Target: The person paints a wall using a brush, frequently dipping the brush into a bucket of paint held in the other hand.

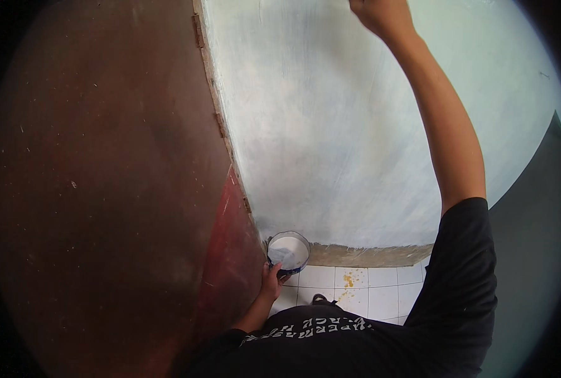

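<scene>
My left hand [273,282] grips the rim and side of a round paint tub [289,253], low in front of my body. White paint lies in the tub, with a greyish patch on the side nearest my fingers. My right arm is stretched up across a wall coated in uneven white paint [318,127]. Only the lower part of my right hand [375,12] shows at the top edge of the picture. Its fingers and anything in them are out of view.
A large dark brown panel [119,165] with a reddish lower part stands at left, against the wall's rough edge. An unpainted strip [370,256] runs along the wall's foot. White floor tiles [379,279] bear yellow spots. A dark green surface [526,222] is at right.
</scene>
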